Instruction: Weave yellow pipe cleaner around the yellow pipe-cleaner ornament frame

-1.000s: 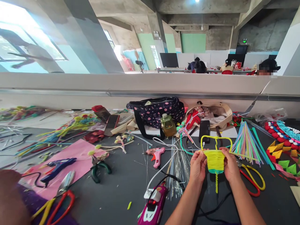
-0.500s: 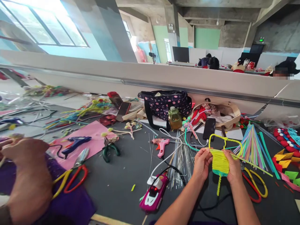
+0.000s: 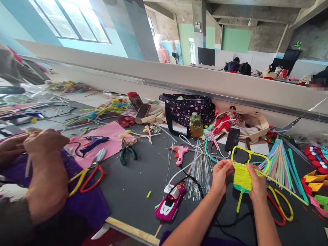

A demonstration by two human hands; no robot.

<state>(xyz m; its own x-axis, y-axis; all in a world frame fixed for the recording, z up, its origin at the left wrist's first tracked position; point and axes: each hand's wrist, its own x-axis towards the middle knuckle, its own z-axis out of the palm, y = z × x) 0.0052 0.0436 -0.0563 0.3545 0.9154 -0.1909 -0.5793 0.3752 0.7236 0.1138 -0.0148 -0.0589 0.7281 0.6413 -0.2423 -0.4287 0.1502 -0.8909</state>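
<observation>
A dark tabletop [image 3: 135,198] carries green-handled pliers [image 3: 127,153] and a pink glue gun [image 3: 180,153]. Beside thin wires [image 3: 201,177] lies a purple car-shaped power strip [image 3: 169,205]

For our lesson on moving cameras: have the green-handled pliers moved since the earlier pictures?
No. Judged against the pink sheet, the green-handled pliers still lie at its right edge; only the view has shifted.

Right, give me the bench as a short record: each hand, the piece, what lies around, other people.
left hand: pinches the top left corner of the yellow piece
right hand: grips its right side
piece: wound panel, teal lower edge, loops above, twisted stem below
right of hands: scissors, pastel stems
left of hands: metal wires, pink glue gun, car-shaped purple device
beyond: black phone, bottle
others: co-worker's hand at far left
</observation>
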